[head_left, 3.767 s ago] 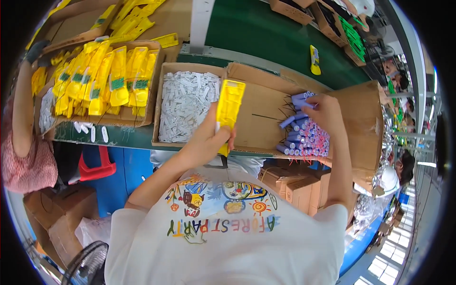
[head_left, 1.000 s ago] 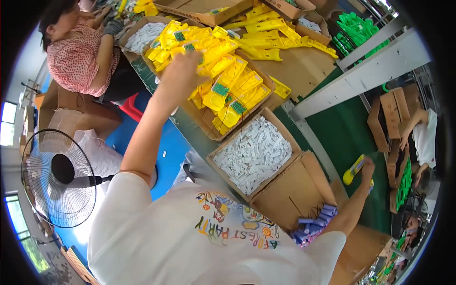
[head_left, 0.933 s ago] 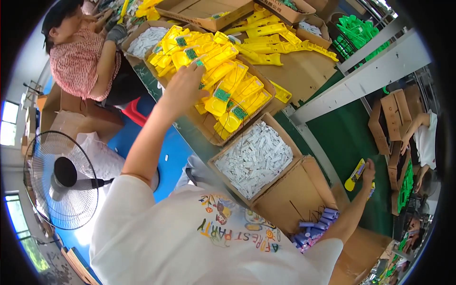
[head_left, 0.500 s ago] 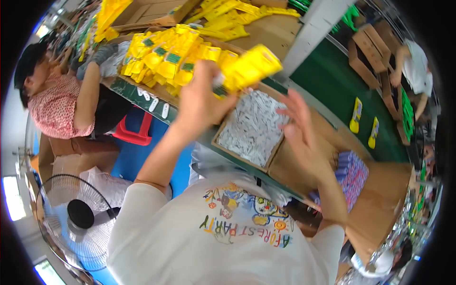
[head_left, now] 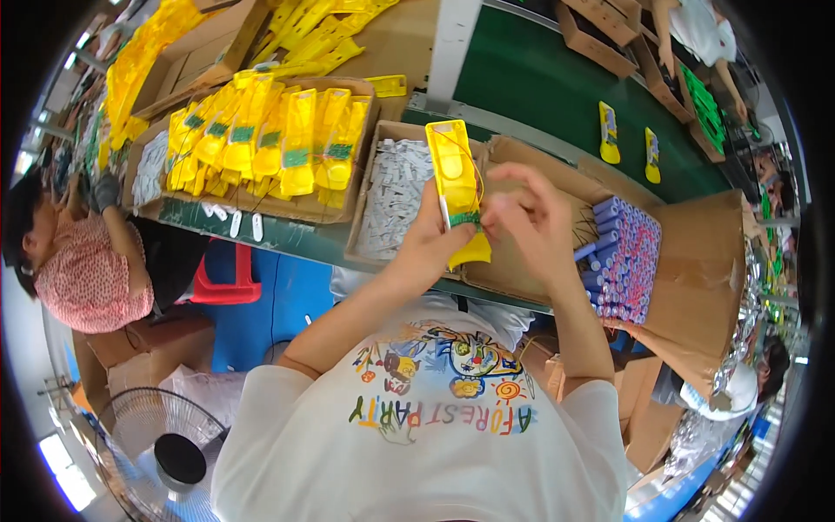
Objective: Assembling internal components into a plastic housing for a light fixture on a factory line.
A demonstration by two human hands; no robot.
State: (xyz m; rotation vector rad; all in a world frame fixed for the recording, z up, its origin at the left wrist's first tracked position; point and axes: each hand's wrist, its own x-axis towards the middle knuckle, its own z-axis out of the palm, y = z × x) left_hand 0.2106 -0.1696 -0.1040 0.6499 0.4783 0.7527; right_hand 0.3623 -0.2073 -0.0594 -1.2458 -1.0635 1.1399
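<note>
My left hand (head_left: 426,246) grips a long yellow plastic housing (head_left: 450,165), held upright over the bench. A green circuit board (head_left: 464,218) sits in its lower part, and a thin dark wire loops along its right side. Close against that side is my right hand (head_left: 537,228), thumb and fingertips pinched together by the board; what is between them is too small to make out. Behind the housing, small white plastic parts (head_left: 391,191) fill a cardboard box. Purple cylindrical cells (head_left: 633,261) stand packed in the carton to the right of my right hand.
At left, a cardboard box (head_left: 366,143) holds several yellow housings with green boards. More yellow housings (head_left: 326,35) lie behind it. A green conveyor belt (head_left: 539,96) carries two yellow pieces. A co-worker (head_left: 96,278) sits at far left, near a red stool (head_left: 228,283) and a fan (head_left: 178,457).
My left hand has brought the yellow housing from the left-hand box rightward and turned it upright. The right hand has closed from spread fingers to a pinch beside it. The view has shifted.
</note>
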